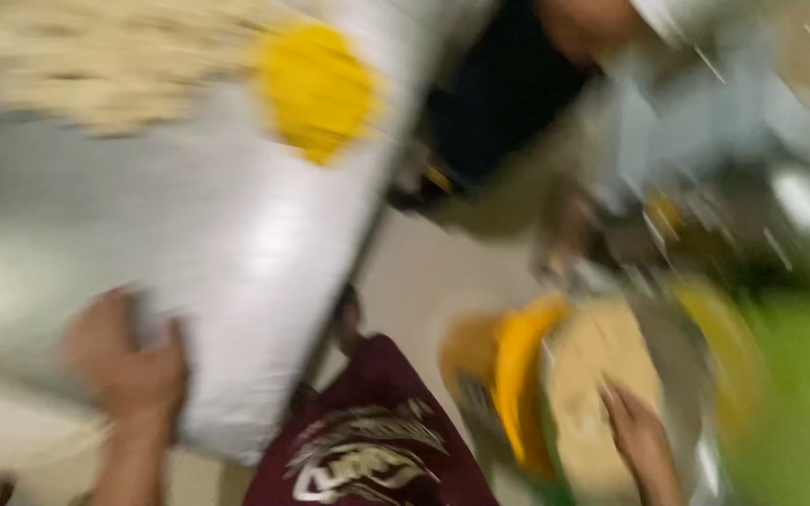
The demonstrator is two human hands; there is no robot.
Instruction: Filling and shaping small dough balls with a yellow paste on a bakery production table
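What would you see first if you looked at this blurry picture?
Probably the bright yellow blob near the top, sitting on a big shiny metal surface beside a pale crumbly heap. The left hand rests on that surface's lower edge. At lower right, the right hand touches a round tan flat thing next to a yellow rim.

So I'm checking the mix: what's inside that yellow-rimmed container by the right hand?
The yellow-rimmed container holds a pale tan, grainy-looking mass, blurred. The right hand rests on it and covers part; anything beneath that surface is hidden.
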